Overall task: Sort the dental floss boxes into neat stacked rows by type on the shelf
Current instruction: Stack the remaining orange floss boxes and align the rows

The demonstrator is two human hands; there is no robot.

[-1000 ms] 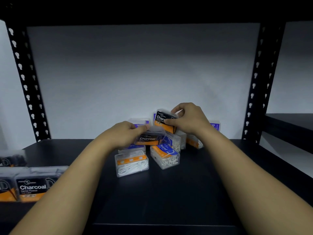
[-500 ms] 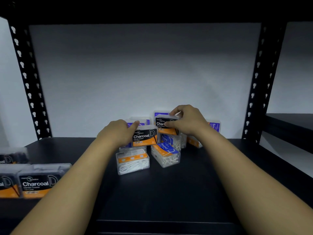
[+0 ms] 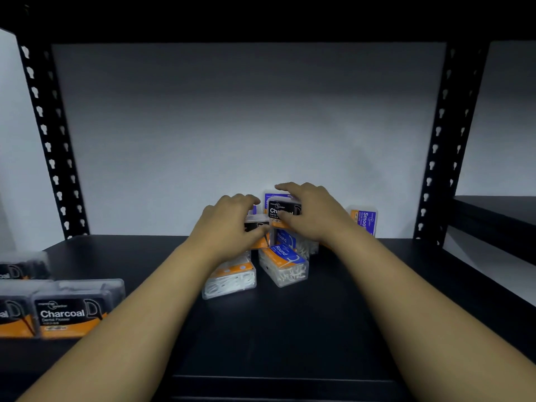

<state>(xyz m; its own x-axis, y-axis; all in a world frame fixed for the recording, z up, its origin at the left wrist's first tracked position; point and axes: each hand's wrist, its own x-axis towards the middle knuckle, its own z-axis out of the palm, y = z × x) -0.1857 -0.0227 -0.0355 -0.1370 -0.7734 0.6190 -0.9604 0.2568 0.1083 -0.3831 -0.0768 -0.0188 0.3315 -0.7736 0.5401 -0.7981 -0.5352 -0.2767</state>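
The left hand [image 3: 229, 227] now lies flatter over its Charcoal box [image 3: 256, 227], hiding the label that faced the camera half a second ago; the box sits lower and closer against the upper Charcoal box [image 3: 282, 210]. On that upper box the right hand [image 3: 313, 213] has spread its fingers [image 3: 287, 187] across the top, no longer pinching its corner.

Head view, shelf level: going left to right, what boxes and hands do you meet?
Charcoal row → left hand → right hand → Smooth box. The mixed pile under the hands overlaps too much to order.
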